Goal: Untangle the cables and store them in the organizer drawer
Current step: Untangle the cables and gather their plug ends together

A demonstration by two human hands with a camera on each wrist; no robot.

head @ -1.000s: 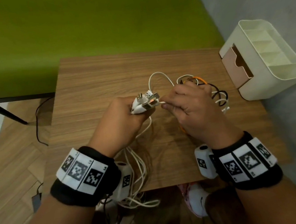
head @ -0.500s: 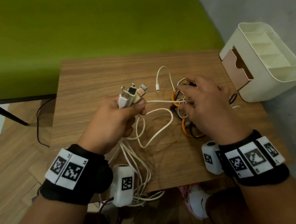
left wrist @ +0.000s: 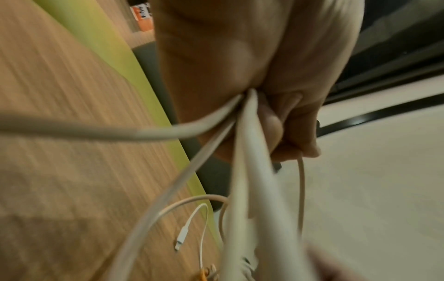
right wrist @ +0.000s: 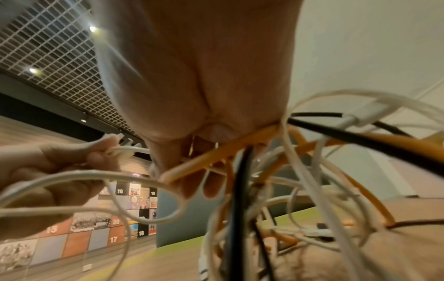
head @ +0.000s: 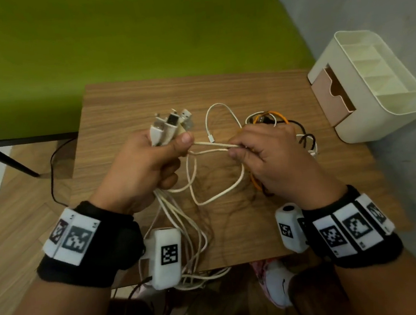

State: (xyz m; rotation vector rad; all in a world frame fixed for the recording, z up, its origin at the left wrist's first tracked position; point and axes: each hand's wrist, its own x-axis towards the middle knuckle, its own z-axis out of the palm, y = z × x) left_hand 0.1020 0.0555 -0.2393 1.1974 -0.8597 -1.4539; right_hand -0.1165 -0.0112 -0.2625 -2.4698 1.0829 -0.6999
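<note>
- Since the earlier frames both hands have risen slightly off the table (head: 125,101), and the white cords between them now run taut where a slack loop hung.
- Left hand (head: 142,168) is fisted round a bundle of white cables (head: 182,223), plugs (head: 171,126) sticking up above the thumb; the cords trail down past the table's near edge.
- Right hand (head: 275,156) pinches two white strands (head: 211,145) between thumb and forefinger, other fingers curled over the orange cable (head: 269,114) and black cable (head: 306,139) tangle on the table.
- Organizer (head: 378,85) stands at the table's right edge, its pink drawer (head: 328,97) shut.
</note>
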